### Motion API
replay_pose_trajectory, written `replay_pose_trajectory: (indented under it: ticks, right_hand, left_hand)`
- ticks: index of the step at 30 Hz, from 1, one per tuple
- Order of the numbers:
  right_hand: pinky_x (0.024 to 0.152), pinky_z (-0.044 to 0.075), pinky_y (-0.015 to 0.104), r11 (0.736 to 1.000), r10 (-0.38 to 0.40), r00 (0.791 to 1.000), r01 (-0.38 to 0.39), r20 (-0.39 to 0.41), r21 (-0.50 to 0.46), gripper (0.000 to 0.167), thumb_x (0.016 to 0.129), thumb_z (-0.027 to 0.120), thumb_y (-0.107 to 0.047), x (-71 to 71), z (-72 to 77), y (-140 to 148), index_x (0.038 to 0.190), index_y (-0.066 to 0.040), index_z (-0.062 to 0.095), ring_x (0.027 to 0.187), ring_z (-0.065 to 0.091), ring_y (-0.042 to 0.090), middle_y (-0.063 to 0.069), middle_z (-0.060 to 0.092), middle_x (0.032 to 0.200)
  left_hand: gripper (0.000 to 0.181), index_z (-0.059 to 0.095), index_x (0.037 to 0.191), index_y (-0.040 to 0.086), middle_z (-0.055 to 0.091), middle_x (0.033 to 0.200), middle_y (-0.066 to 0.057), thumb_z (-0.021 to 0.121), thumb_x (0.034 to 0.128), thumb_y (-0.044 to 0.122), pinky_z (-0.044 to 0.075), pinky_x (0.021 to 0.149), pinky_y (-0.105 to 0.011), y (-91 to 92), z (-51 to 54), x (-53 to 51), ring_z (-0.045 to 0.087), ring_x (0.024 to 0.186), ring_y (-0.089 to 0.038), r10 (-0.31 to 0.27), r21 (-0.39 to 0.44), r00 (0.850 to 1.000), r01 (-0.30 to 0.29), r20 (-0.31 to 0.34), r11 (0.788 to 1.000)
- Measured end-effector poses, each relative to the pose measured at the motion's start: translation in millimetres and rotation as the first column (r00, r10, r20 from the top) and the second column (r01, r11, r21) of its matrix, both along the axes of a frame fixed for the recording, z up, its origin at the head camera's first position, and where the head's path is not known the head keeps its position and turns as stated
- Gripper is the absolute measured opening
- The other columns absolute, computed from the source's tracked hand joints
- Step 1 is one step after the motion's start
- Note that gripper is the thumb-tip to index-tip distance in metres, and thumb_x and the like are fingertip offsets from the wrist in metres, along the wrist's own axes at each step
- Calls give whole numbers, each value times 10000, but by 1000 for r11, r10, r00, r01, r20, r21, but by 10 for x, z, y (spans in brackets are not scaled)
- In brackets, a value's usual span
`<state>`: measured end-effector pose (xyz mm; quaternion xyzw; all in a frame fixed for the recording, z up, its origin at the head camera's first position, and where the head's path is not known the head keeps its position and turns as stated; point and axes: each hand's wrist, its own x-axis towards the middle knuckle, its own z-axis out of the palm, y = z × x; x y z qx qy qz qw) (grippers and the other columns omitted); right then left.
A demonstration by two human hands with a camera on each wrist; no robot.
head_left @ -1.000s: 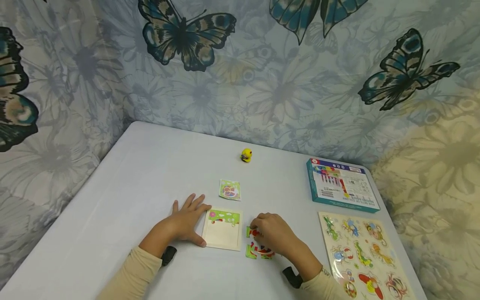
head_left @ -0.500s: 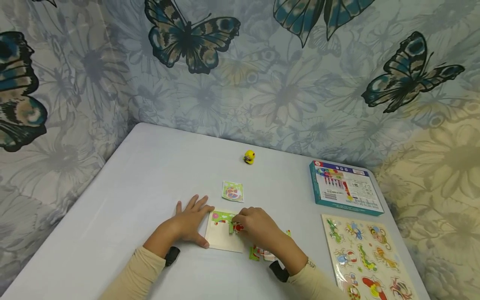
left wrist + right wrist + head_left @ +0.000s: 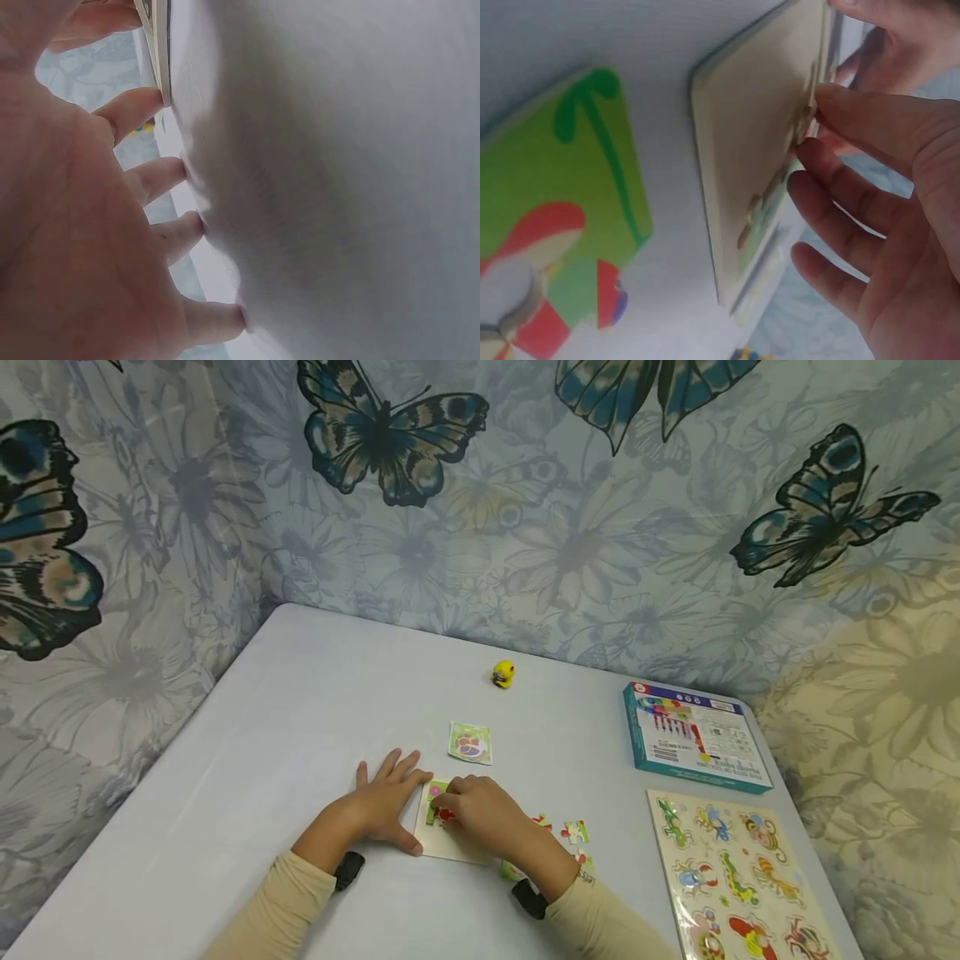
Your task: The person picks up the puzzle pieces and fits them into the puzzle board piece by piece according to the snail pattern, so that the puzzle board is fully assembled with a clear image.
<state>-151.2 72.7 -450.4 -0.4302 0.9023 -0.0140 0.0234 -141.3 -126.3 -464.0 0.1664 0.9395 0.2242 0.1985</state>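
A wooden puzzle tray (image 3: 456, 847) lies on the white table, its top strip filled with green pieces. My left hand (image 3: 378, 810) spreads its fingers at the tray's left edge, thumb and index finger touching it; in the left wrist view, the fingertips of the left hand (image 3: 97, 202) rest on the table. Over the tray's upper part, my right hand (image 3: 483, 814) pinches a green and red puzzle piece (image 3: 442, 815) at the left side. The right wrist view shows the thumb and index finger of the right hand (image 3: 877, 180) together at the tray (image 3: 742, 127), largely hiding the piece.
Loose puzzle pieces (image 3: 575, 832) lie right of the tray, partly under my right wrist. Behind the tray is a small picture card (image 3: 470, 743), and farther back a yellow toy duck (image 3: 503, 674). A flat box (image 3: 697, 739) and an animal puzzle board (image 3: 738, 877) lie at the right.
My right hand has gone from the loose pieces leftward onto the tray, carrying a green and red piece to its left side. My left hand has stayed at the tray's edge.
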Motion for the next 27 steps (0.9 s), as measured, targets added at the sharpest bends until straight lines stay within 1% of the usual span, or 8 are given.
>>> replay_pose_trajectory:
  ticks: [5,13,20,24,27]
  right_hand:
    - [916,497,327,1000,1,1000,-1,-6,1,233,876,723,-212,-7,-31,-13,1109,-202,736,937,614,124,-42,673,1013]
    - [918,488,321,1000,-1,999,1,-41,1,224,872,719,-185,-6,-42,-34,1092,-218,744,928,598,116,-55,666,997]
    - [920,487,331,1000,-8,999,7,-51,-13,235,838,762,-243,-11,-44,-31,1072,-228,745,933,585,123,-58,669,1000]
    - [918,483,332,1000,-6,998,7,-55,14,240,840,758,-250,-8,-43,-39,1078,-231,741,962,610,138,-63,696,1007]
    - [936,479,338,999,-8,999,9,-34,36,257,841,756,-246,2,-33,-28,1096,-233,734,996,626,148,-66,706,1026]
  left_hand:
    - [1031,404,1457,173,138,1621,-135,893,599,469,21,1050,-772,8,27,7,18,1485,-409,-7,-7,1000,7,4,1000]
    - [1026,408,1455,179,145,1619,-132,896,599,464,21,1047,-775,2,3,-11,20,1485,-408,-10,-5,1000,10,-1,1000]
    - [1026,412,1452,179,145,1619,-131,895,596,474,24,1043,-780,6,-1,-20,23,1484,-413,-13,-11,1000,13,-9,1000]
    - [1026,414,1451,180,146,1619,-130,895,595,478,27,1044,-779,10,-9,-18,24,1484,-411,-12,-20,1000,12,-8,1000]
    - [1029,416,1450,182,151,1619,-129,895,591,483,38,1046,-777,12,-22,-12,33,1484,-408,-9,-28,1000,9,-6,1000]
